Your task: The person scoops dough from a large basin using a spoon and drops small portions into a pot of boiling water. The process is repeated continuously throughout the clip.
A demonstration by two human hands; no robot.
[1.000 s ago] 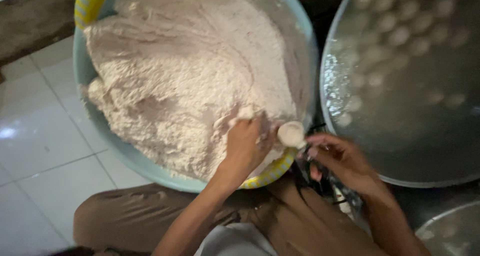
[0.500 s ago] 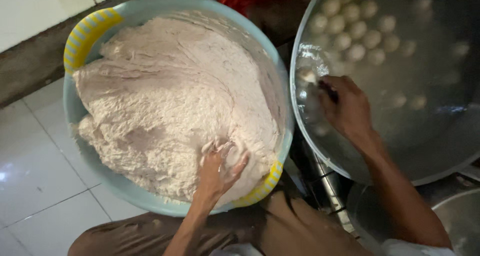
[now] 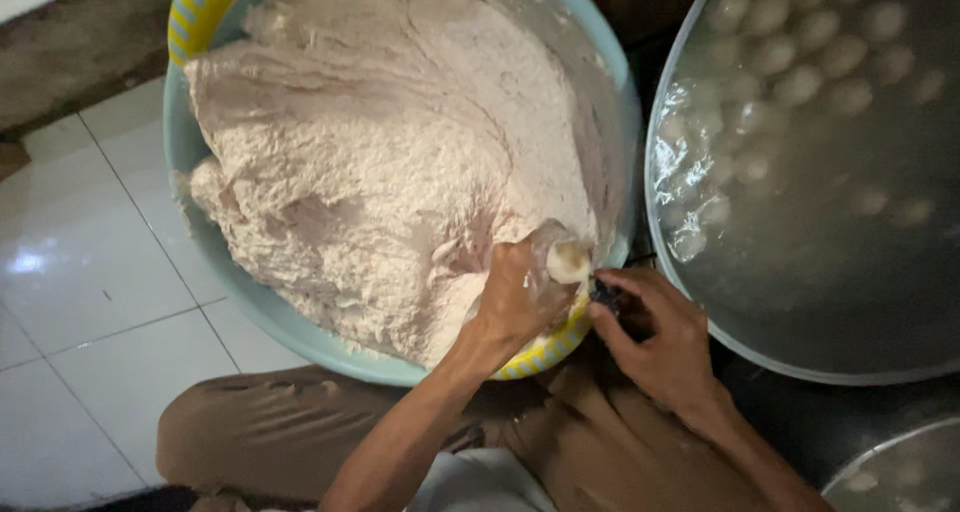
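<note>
My right hand (image 3: pixel 655 337) has come back from the wide round metal pot of water (image 3: pixel 700 302), where it was half a second ago, and now sits beside my left hand (image 3: pixel 515 297) at the near rim of the big pale-blue plastic basin with yellow striped handles (image 3: pixel 180 142). The great heap of pinkish-white sticky paste (image 3: pixel 380 162) fills that basin. My left hand is fisted on the paste, squeezing a small rounded lump of paste (image 3: pixel 568 260) out at the top. My right fingers pinch a small dark tool, which I cannot make out clearly. Pale round balls (image 3: pixel 790 32) lie in the water.
</note>
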